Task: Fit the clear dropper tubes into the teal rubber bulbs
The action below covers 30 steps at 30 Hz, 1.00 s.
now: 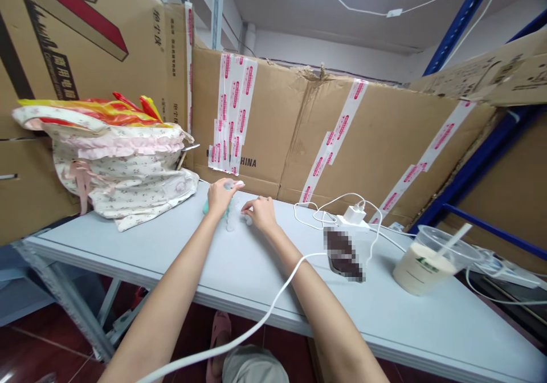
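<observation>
Pale object (235,184) pinched by left hand (219,197), right hand (262,212) with fingers curled near translucent pieces (233,219), any grip cannot be told, floral bag (137,175) seen at nine o'clock

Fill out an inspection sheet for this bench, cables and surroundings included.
Surface: pale grey tabletop.
Items at hand: clear pieces, something mint-green; too small to identify.
Clutter: floral bag left; pixelated object and drink cup right.
Hands: left hand holds a small whitish item; right hand beside the clear pieces, grip unclear.
Cables: white cable passes before the right forearm; more around a white charger.
Surroundings: taped cardboard behind; blue metal post right.
</observation>
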Motion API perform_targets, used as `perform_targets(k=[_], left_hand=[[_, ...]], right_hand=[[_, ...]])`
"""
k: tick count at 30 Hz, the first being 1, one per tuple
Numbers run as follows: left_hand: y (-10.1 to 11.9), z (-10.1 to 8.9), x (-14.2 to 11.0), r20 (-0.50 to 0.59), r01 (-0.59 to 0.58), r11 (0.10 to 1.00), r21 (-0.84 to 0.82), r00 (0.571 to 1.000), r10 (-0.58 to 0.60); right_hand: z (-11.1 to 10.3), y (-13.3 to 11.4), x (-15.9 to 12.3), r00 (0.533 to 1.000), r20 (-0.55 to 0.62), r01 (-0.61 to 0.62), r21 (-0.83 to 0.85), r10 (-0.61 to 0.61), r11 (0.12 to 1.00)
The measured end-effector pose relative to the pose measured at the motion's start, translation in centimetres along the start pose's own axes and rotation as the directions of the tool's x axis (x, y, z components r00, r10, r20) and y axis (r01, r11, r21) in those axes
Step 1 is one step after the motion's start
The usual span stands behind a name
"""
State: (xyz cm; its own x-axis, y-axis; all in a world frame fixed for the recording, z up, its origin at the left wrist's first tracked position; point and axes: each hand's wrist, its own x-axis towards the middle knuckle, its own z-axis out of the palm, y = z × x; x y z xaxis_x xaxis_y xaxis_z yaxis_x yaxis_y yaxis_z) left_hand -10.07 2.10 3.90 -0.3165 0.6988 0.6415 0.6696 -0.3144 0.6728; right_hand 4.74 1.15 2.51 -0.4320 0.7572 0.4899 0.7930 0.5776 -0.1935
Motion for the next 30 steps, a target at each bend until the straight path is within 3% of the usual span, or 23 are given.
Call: perform_targets(k=[13, 26, 30], left_hand=[[-0.6, 0.0, 0.1, 0.009, -0.016, 0.996, 0.091, 1.0, 0.015], [-0.6, -0.2, 0.0, 0.083, -0.007, 0.993, 0.116, 0.997, -0.003], [-0.5, -0.3, 0.0, 0.116, -0.052, 0.991, 0.123, 0.993, 0.038]], right_hand=[[2.4, -0.7, 2.5, 0.993, 0.098, -0.029, -0.288, 0.06, 0.957], [2.2, -0.2, 2.4, 0.978, 0.116, -0.15, -0.193, 0.174, 0.97], [1.0, 0.2, 2.2, 0.979, -0.013, -0.205, -0.072, 0.205, 0.976]])
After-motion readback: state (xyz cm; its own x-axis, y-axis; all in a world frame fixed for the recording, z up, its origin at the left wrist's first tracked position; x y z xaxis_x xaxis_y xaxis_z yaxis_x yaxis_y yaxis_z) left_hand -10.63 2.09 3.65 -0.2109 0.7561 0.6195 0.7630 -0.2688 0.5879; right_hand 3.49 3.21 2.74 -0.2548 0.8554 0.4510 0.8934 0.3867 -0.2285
